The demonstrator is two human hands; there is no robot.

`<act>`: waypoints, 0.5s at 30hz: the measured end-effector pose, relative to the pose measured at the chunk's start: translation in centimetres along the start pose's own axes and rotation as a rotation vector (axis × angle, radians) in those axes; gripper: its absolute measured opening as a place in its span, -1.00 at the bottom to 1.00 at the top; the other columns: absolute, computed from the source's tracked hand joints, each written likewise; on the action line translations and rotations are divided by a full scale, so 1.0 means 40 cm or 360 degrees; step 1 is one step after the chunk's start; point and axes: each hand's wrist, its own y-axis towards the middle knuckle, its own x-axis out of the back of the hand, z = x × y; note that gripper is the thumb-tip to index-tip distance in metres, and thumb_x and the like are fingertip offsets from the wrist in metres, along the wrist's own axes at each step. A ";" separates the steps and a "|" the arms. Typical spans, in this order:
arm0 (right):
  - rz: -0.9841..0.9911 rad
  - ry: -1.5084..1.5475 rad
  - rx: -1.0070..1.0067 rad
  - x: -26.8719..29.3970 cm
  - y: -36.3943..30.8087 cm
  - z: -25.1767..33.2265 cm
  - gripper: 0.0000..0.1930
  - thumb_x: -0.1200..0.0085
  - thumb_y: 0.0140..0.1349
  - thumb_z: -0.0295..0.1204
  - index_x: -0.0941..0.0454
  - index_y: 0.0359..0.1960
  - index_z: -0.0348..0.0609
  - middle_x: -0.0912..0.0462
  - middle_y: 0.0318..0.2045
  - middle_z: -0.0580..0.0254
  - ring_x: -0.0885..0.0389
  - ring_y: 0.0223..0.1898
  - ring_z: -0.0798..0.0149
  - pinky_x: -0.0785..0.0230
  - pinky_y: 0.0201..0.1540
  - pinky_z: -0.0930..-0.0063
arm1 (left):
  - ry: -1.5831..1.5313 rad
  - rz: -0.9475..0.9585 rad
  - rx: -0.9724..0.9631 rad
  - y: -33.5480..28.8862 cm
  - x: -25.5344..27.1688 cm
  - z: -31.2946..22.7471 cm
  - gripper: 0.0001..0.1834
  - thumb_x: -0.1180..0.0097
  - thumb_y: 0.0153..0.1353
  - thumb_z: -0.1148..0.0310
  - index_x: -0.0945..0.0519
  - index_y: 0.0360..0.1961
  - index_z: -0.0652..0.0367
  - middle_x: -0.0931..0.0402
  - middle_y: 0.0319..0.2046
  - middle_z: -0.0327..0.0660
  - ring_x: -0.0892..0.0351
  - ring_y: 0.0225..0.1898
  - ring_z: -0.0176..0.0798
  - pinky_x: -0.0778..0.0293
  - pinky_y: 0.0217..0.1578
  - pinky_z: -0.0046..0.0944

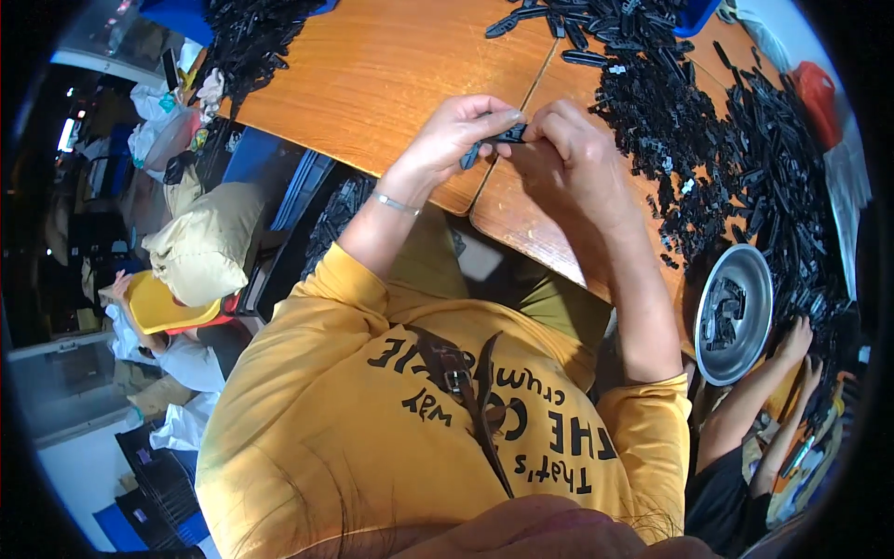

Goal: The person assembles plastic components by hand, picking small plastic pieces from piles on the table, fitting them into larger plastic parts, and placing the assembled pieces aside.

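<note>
Above the near edge of the wooden table, both of my hands meet at a slim black plastic piece (477, 149). My left hand (456, 135) grips it between thumb and fingers, and one end sticks out below the fingers. My right hand (573, 140) is closed in a pinch at the other end, its fingertips touching the piece. What else the right fingertips may hold is hidden. To the right of my hands lies a spread of small black plastic parts (666, 121), with a few pale bits among them.
The orange-brown table (372, 56) has a seam down its middle. A pile of black strips (247, 42) lies far left. Long black pieces (778, 158) heap at the right, beside a metal bowl (765, 307) holding black parts. A co-worker's hands (799, 345) reach in at right.
</note>
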 end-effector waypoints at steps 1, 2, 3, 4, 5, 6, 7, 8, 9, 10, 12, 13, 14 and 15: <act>-0.0005 -0.0025 -0.0031 -0.010 -0.008 -0.007 -0.85 -0.36 0.14 -0.53 -0.60 -0.32 -0.14 -0.63 -0.31 0.14 -0.70 -0.32 -0.06 -0.53 -0.34 0.15 | -0.0009 0.0036 0.0015 -0.008 -0.003 0.000 -0.81 -0.25 0.42 0.37 -0.69 -0.06 0.26 -0.72 -0.24 -0.20 -0.61 -0.39 -0.45 -0.47 -0.41 -0.50; -0.0030 -0.0012 -0.0053 -0.025 -0.019 -0.024 -0.84 -0.37 0.14 -0.51 -0.60 -0.32 -0.14 -0.64 -0.30 0.14 -0.70 -0.31 -0.06 -0.53 -0.34 0.14 | 0.0060 0.0036 -0.0033 -0.022 -0.009 -0.001 -0.81 -0.26 0.40 0.41 -0.68 -0.05 0.26 -0.72 -0.24 -0.21 -0.61 -0.38 -0.47 -0.46 -0.40 -0.51; -0.0054 0.0006 -0.0074 -0.039 -0.028 -0.036 -0.83 -0.38 0.13 -0.49 -0.60 -0.32 -0.13 -0.64 -0.30 0.14 -0.70 -0.31 -0.07 -0.53 -0.33 0.12 | 0.0127 0.0030 -0.0080 -0.035 -0.008 0.000 -0.80 -0.27 0.37 0.44 -0.67 -0.03 0.25 -0.72 -0.24 -0.22 -0.61 -0.38 -0.49 -0.46 -0.39 -0.51; -0.0041 0.0055 -0.0175 -0.053 -0.040 -0.032 -0.84 -0.37 0.14 -0.49 -0.60 -0.32 -0.11 -0.65 -0.29 0.14 -0.71 -0.27 -0.09 -0.54 -0.28 0.11 | 0.0105 0.0080 -0.0053 -0.043 0.002 0.012 -0.80 -0.27 0.37 0.44 -0.67 -0.03 0.25 -0.72 -0.24 -0.22 -0.61 -0.38 -0.49 -0.46 -0.39 -0.51; -0.0019 0.0067 -0.0223 -0.066 -0.041 -0.031 -0.84 -0.38 0.15 -0.48 -0.61 -0.30 -0.13 -0.66 -0.27 0.10 -0.71 -0.25 -0.10 -0.55 -0.24 0.12 | 0.0190 -0.0021 -0.0023 -0.049 0.019 0.024 -0.79 -0.29 0.35 0.46 -0.66 -0.02 0.24 -0.72 -0.25 -0.22 -0.62 -0.37 -0.49 -0.47 -0.38 -0.51; 0.0011 0.0081 -0.0277 -0.077 -0.050 -0.030 -0.83 -0.38 0.15 -0.47 -0.62 -0.29 -0.15 -0.67 -0.25 0.06 -0.71 -0.23 -0.11 -0.55 -0.21 0.13 | 0.0269 -0.0125 0.0013 -0.056 0.026 0.045 -0.77 -0.31 0.32 0.49 -0.66 -0.01 0.23 -0.71 -0.25 -0.22 -0.63 -0.36 -0.49 -0.48 -0.36 -0.51; 0.0021 0.0059 -0.0329 -0.083 -0.064 -0.027 -0.83 -0.38 0.15 -0.47 -0.62 -0.29 -0.15 -0.67 -0.25 0.06 -0.71 -0.23 -0.11 -0.55 -0.21 0.13 | 0.0226 -0.0103 -0.0037 -0.061 0.017 0.056 -0.77 -0.33 0.31 0.46 -0.67 -0.03 0.21 -0.71 -0.30 -0.28 -0.61 -0.38 -0.53 -0.43 -0.39 -0.55; -0.0041 0.0140 -0.0535 -0.083 -0.075 -0.024 -0.80 -0.40 0.15 -0.44 -0.63 -0.27 -0.19 -0.67 -0.25 -0.01 -0.71 -0.21 -0.13 -0.54 -0.19 0.12 | 0.0181 -0.0086 -0.0089 -0.063 0.006 0.061 -0.77 -0.35 0.30 0.44 -0.68 -0.04 0.18 -0.70 -0.34 -0.33 -0.59 -0.39 -0.57 -0.39 -0.42 -0.60; -0.0105 0.0221 -0.0712 -0.081 -0.076 -0.029 -0.77 -0.42 0.14 -0.42 -0.64 -0.25 -0.23 -0.68 -0.24 -0.08 -0.70 -0.20 -0.15 -0.53 -0.17 0.11 | 0.0218 -0.0069 -0.0078 -0.058 -0.001 0.056 -0.80 -0.34 0.28 0.48 -0.68 -0.07 0.19 -0.70 -0.31 -0.33 -0.61 -0.33 -0.54 -0.48 -0.33 -0.54; -0.0094 0.0199 -0.0726 -0.076 -0.088 -0.026 -0.77 -0.42 0.14 -0.42 -0.64 -0.25 -0.23 -0.68 -0.24 -0.08 -0.70 -0.20 -0.15 -0.53 -0.17 0.11 | 0.0195 -0.0054 -0.0074 -0.055 -0.016 0.068 -0.80 -0.34 0.28 0.48 -0.68 -0.07 0.19 -0.70 -0.31 -0.33 -0.61 -0.33 -0.54 -0.48 -0.33 -0.54; 0.0081 0.0099 -0.0919 -0.056 -0.105 -0.008 -0.70 -0.45 0.13 -0.38 -0.63 -0.22 -0.30 -0.68 -0.24 -0.18 -0.69 -0.19 -0.20 -0.53 -0.16 0.08 | 0.0656 -0.0130 -0.0421 -0.051 -0.053 0.080 -0.82 -0.32 0.26 0.51 -0.69 -0.11 0.21 -0.70 -0.28 -0.32 -0.61 -0.26 -0.50 -0.54 -0.21 -0.45; 0.0068 0.0090 -0.0963 -0.056 -0.118 -0.017 -0.68 -0.45 0.11 -0.38 -0.62 -0.21 -0.30 -0.67 -0.26 -0.17 -0.68 -0.19 -0.24 -0.51 -0.16 0.04 | 0.0683 -0.0108 -0.0488 -0.049 -0.074 0.073 -0.83 -0.31 0.26 0.53 -0.68 -0.12 0.27 -0.69 -0.25 -0.26 -0.61 -0.20 -0.46 -0.55 -0.14 -0.42; 0.0026 0.0009 -0.0909 -0.053 -0.127 -0.030 -0.68 -0.45 0.11 -0.40 -0.61 -0.20 -0.29 -0.67 -0.29 -0.12 -0.68 -0.24 -0.19 -0.51 -0.20 0.07 | 0.0773 -0.0127 -0.0557 -0.040 -0.095 0.065 -0.81 -0.31 0.26 0.53 -0.67 -0.10 0.28 -0.69 -0.23 -0.26 -0.61 -0.18 -0.44 -0.55 -0.11 -0.39; -0.0002 0.0074 -0.0986 -0.049 -0.132 -0.022 -0.68 -0.46 0.11 -0.41 -0.61 -0.20 -0.29 -0.66 -0.30 -0.10 -0.67 -0.28 -0.15 -0.50 -0.22 0.10 | 0.0717 -0.0105 -0.0546 -0.038 -0.102 0.071 -0.79 -0.29 0.27 0.53 -0.67 -0.07 0.27 -0.68 -0.22 -0.26 -0.61 -0.18 -0.44 -0.55 -0.11 -0.40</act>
